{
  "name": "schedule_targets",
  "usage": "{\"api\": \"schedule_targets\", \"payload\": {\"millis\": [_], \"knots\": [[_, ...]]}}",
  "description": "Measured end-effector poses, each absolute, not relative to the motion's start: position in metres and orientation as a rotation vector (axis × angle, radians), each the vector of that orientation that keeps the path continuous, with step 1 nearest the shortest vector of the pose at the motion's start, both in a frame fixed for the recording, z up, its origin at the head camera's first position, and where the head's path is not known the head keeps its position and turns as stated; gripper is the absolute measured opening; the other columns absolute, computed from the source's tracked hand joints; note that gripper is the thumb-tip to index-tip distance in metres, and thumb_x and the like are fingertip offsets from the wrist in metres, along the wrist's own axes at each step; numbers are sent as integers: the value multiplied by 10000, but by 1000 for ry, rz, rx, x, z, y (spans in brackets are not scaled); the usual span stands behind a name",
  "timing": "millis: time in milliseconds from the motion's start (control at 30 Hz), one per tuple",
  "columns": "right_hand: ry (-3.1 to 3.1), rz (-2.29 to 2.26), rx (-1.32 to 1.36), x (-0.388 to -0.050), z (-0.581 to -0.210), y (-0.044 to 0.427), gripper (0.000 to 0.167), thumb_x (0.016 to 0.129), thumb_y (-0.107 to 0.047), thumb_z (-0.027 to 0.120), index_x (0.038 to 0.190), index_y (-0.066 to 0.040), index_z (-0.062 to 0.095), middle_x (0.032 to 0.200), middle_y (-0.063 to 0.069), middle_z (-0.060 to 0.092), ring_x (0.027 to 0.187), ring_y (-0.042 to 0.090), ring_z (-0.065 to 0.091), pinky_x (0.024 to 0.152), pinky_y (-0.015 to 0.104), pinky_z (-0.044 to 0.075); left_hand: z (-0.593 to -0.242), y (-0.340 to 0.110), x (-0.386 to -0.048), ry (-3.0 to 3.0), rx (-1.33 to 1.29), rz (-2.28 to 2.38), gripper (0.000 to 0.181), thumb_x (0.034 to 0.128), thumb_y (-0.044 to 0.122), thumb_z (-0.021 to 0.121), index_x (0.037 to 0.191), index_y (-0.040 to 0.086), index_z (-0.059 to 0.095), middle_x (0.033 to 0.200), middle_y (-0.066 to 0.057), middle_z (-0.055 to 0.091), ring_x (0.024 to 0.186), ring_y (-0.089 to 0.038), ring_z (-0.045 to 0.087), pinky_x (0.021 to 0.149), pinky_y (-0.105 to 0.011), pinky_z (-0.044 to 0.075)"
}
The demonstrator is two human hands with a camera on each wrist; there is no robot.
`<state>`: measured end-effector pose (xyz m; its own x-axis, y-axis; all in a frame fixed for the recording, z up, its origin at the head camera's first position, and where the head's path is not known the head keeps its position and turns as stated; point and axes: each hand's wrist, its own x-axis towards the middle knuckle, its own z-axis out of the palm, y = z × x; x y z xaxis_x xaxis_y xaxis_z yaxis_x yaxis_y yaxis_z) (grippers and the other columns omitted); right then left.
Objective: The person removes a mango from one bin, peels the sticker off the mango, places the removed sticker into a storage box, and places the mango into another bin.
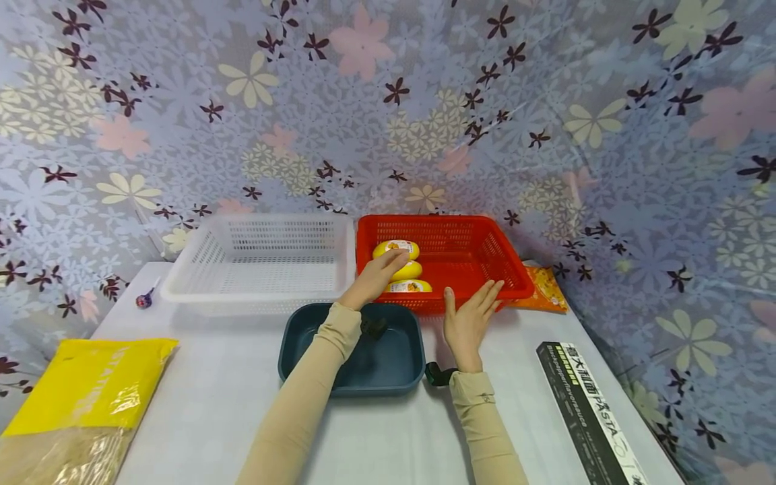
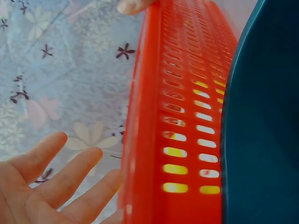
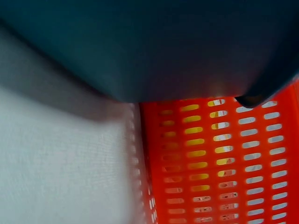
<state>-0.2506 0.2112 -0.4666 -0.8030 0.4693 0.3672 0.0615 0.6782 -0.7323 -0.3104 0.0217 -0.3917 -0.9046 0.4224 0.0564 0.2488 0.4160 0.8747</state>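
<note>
Three yellow labelled packs (image 1: 409,287) lie in a row at the left side of the red basket (image 1: 461,269). Over them reaches my left hand (image 1: 374,279), its fingers extended and hiding part of the packs; whether it touches them I cannot tell. The left wrist view shows its spread fingers (image 2: 70,186) beside the basket rim. My right hand (image 1: 469,325) is at the basket's front right edge, fingers straight and thumb apart, with nothing held. A dark teal tray (image 1: 388,389) stands in front of the basket, partly under my left forearm.
A white basket (image 1: 261,294) adjoins the red one on the left. A yellow bag (image 1: 91,397) and a lollipop (image 1: 144,300) lie at the left. At the right are a black pasta box (image 1: 588,411) and an orange packet (image 1: 548,289), partly behind the red basket.
</note>
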Motion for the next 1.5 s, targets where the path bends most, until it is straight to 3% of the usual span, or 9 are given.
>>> {"api": "schedule_targets", "payload": {"millis": [233,500,700,967,1200,1500], "knots": [[-2234,1138,-386,-253,-471,216,963,963,-477,486,1515,42,-108,1594,206,-204,1497,348,-133,1205,535,120,-395,34,-326,2464,513,1451,674,995,532,360,1493,78,364,1541,-125,381,1428,-321,341,1183,-498,245],[-2214,1122,-390,-253,-472,214,955,963,-471,489,1516,45,-94,1600,193,-200,1503,342,-108,1204,526,140,-395,40,-335,2394,468,1503,637,1011,478,366,1473,39,379,1465,-150,474,1340,-342,458,1145,-466,330],[-2237,1121,-406,-253,-473,212,960,960,-493,477,1518,38,-96,1603,165,-214,1504,341,-103,1206,521,138,-397,44,-340,2375,404,1545,523,978,389,513,1405,87,499,1456,-122,492,1313,-304,480,1128,-435,359],[-2243,1116,-416,-253,-471,211,948,964,-472,485,1520,37,-90,1606,169,-204,1505,345,-96,1205,519,147,-404,50,-348,2368,419,1515,421,911,180,645,1304,37,589,1264,-178,607,1161,-320,565,994,-391,477],[-2257,1119,-434,-252,-473,210,938,965,-453,495,1523,32,-82,1608,161,-200,1506,344,-82,1200,517,168,-408,51,-349,2249,398,1503,432,883,104,654,1295,-5,576,1350,-154,581,1221,-302,543,1042,-387,453],[-2263,1102,-442,-252,-475,211,964,955,-525,475,1527,33,-64,1611,179,-165,1502,378,-22,1186,550,183,-409,55,-352,2280,354,1353,437,850,62,646,1273,-28,585,1342,-163,586,1237,-285,519,1052,-355,444]]}}
